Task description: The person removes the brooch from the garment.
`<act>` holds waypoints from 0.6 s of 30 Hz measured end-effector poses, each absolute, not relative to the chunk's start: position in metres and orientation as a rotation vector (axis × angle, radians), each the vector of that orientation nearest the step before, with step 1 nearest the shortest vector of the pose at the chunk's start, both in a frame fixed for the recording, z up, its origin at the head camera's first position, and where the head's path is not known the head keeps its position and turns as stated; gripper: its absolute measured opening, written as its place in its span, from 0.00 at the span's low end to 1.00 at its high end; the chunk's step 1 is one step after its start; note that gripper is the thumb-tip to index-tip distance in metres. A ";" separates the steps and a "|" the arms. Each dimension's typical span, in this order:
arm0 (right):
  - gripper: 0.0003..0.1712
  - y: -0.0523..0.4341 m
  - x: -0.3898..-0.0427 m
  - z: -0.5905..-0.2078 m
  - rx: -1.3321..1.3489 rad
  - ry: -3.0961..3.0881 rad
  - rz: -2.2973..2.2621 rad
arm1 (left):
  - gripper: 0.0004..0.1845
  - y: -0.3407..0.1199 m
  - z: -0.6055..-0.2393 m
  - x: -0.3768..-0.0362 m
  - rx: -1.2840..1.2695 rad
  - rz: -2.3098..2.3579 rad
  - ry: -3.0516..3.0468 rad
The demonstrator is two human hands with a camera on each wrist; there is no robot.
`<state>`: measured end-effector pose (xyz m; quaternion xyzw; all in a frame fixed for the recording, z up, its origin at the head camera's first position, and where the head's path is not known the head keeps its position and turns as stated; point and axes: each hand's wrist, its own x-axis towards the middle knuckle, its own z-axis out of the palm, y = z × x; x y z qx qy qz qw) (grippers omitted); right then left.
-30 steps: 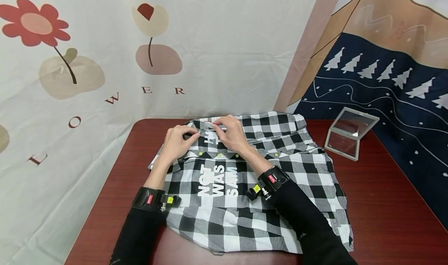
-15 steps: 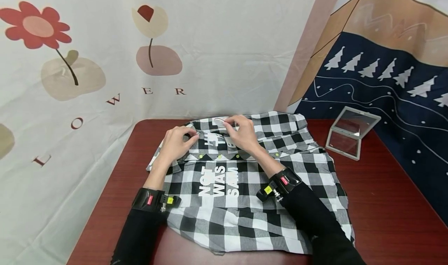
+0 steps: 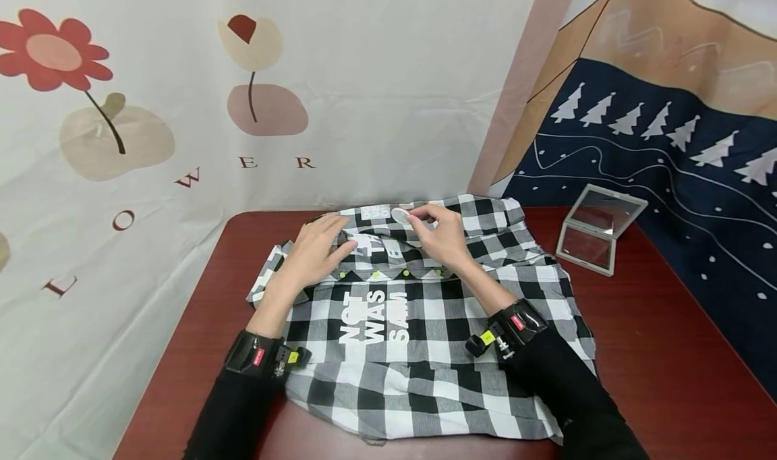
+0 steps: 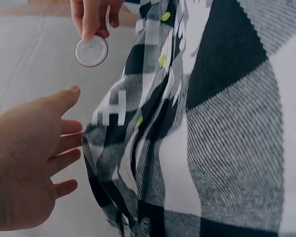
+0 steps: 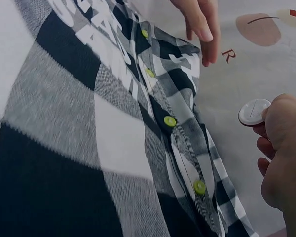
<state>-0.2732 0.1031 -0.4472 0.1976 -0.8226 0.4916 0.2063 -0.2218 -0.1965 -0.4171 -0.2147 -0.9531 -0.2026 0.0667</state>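
A black-and-white checked shirt with white lettering and yellow-green buttons lies spread on the table. My right hand pinches a round white pin badge between thumb and finger above the shirt's far part. In the right wrist view, the badge's back shows a thin pin line and a reddish rim. My left hand is over the shirt's far left part, thumb apart from the fingers. Seen from the left wrist, that hand holds nothing, its fingers extended beside the shirt's edge.
On the right of the reddish-brown table stands an opened, hinged square mirror. A white curtain with flower prints hangs behind, and a dark blue tree-patterned cloth on the right.
The right hand has moved right, away from the left hand, with the badge now facing up in plain sight. The left hand's pinched fingertips have straightened and parted.
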 end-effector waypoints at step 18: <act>0.07 0.136 -0.254 -0.437 0.461 -2.275 1.473 | 0.48 -0.187 -0.417 -0.203 -0.749 -0.576 -3.253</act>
